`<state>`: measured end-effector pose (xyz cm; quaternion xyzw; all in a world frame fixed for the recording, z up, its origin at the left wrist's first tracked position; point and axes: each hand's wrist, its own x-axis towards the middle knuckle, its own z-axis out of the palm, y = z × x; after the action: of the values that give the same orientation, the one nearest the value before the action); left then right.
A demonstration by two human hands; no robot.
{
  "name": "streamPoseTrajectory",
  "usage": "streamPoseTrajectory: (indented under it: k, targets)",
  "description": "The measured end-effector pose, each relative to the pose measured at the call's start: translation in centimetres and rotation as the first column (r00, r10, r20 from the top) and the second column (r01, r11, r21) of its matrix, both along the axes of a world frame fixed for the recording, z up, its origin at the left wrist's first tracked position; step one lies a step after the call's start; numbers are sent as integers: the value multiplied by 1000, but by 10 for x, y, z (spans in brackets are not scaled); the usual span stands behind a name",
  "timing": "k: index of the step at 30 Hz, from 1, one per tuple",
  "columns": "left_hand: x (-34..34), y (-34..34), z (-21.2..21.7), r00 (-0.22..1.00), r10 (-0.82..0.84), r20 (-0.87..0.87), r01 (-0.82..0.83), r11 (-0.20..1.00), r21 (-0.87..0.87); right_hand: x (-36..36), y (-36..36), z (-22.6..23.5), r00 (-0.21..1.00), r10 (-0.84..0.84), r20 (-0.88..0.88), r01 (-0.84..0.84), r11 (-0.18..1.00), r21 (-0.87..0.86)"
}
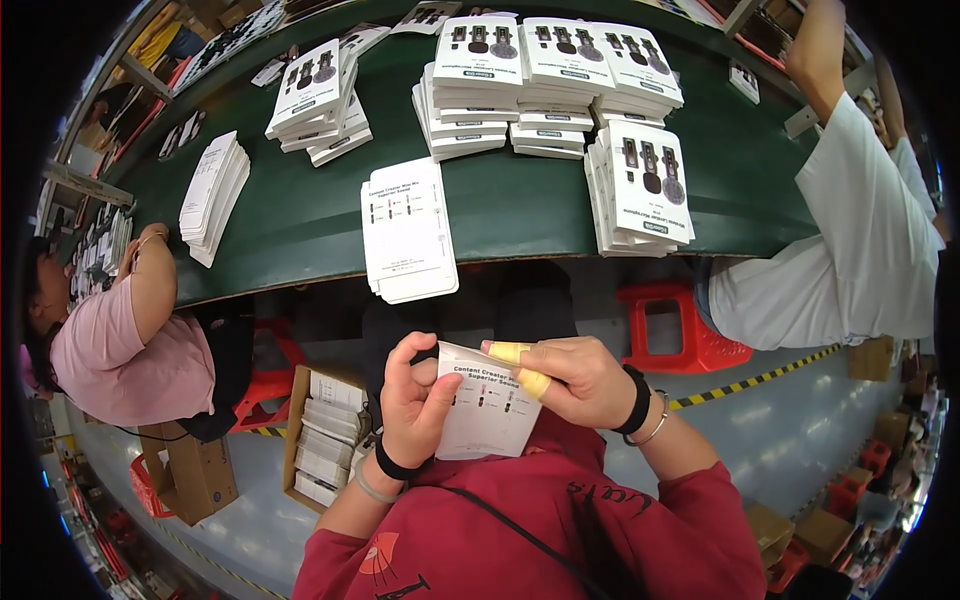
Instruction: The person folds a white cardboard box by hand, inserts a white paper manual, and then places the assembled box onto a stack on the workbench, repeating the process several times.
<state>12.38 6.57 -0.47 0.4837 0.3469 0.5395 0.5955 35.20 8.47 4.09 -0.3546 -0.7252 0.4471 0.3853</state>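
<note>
In front of my chest I hold a white printed carton (485,428), thin and apparently flat, with small product pictures on its face. My left hand (412,405) grips its left side, thumb on the front. At the top right corner my right hand (585,382) pinches it, with yellow tape wrapped round the thumb and a finger. The carton's upper edge looks slightly parted. Beyond my hands, a stack of similar white cartons (405,240) lies at the near edge of the green table (510,210).
More carton stacks (475,75) stand across the table, one stack (645,190) near its right edge. A cardboard box (292,455) of packed cartons sits low at my left. Co-workers flank me: a pink sleeve (110,310) left, a pale garment (850,230) right. Red stools (672,330) stand on the floor.
</note>
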Motion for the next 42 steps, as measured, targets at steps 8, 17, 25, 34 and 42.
streamPoseTrajectory:
  k: [8, 17, 25, 34, 42]
  targets:
    - [-18, 23, 18, 879, -37, -475, 190, 942, 278, -4, -6, 10, 989, 6, 151, 10, 995, -102]
    - [-27, 48, 34, 859, -409, -309, 360, 911, -203, -13, -4, 8, 997, 8, 82, 11, 974, -227]
    - [-22, 36, 17, 902, -274, -334, 267, 961, -70, -18, -6, -1, 991, -76, -108, 26, 915, -402]
    - [-20, 19, 0, 954, -49, -296, 127, 961, 248, -12, -16, 1, 993, -32, -114, -29, 866, -500]
    - [-16, 39, 20, 986, -118, -115, 101, 985, -139, 0, -12, 44, 982, 100, 161, -8, 872, -490]
